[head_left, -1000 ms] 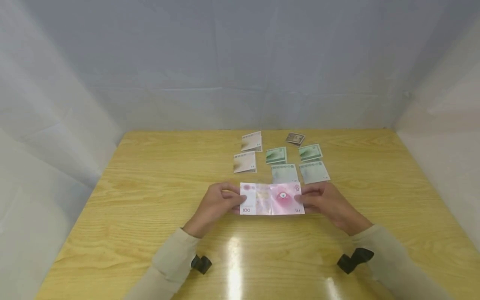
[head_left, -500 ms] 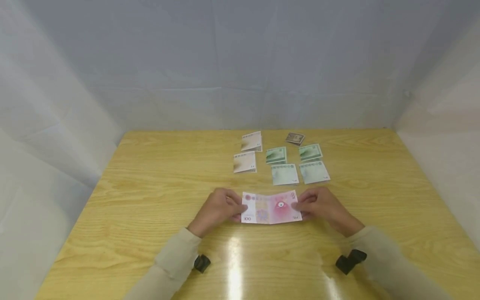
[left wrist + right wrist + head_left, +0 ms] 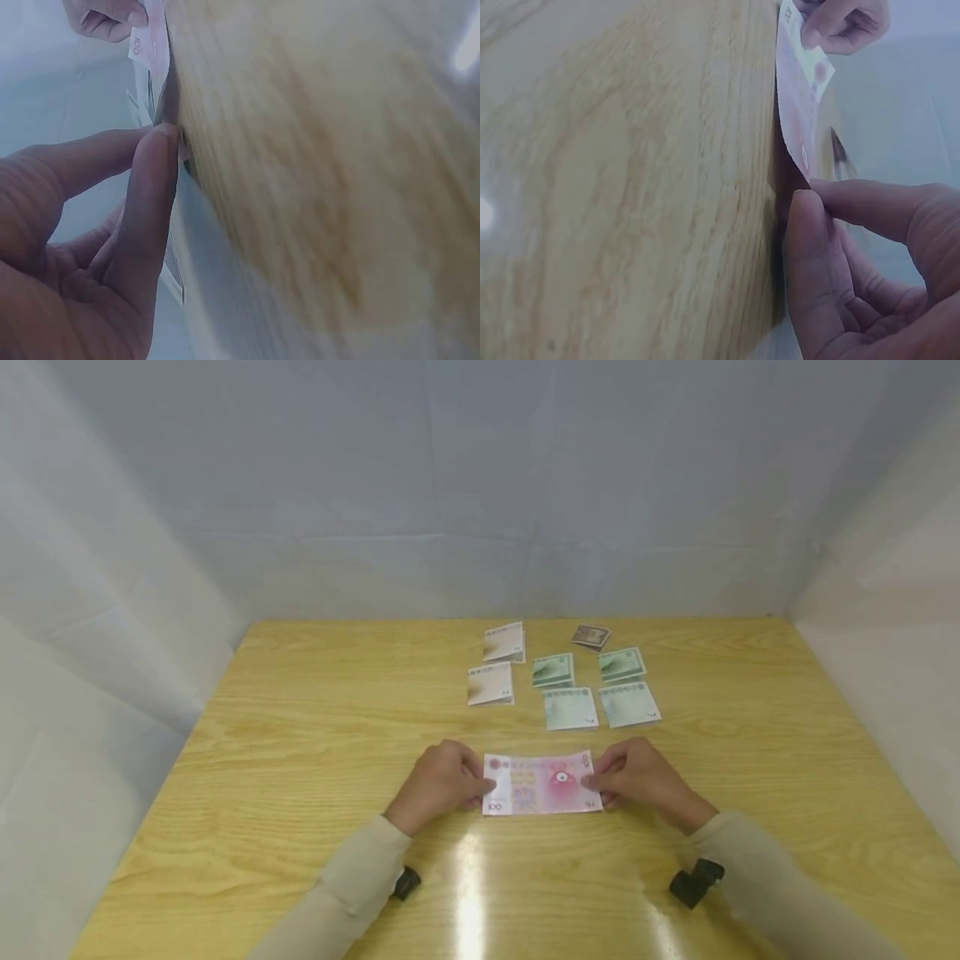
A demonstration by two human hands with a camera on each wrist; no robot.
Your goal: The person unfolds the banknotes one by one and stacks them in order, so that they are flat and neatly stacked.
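Note:
A pink 100 banknote is stretched out between the two hands, over the near middle of the table. My left hand pinches its left end between thumb and fingers. At the right end, my right hand pinches it the same way. In the left wrist view the note runs edge-on from the left fingertips toward the other hand. From the right wrist, the banknote shows a slight bend just above the wood.
Behind the hands lie several folded notes: two brownish ones, two green ones, two pale green ones and a small dark one. The wooden table meets white cloth walls at its back and sides.
Both hands have moved the banknote nearer the body and slightly down. Its middle crease, visible half a second ago, now looks flatter. The folded notes have stayed put.

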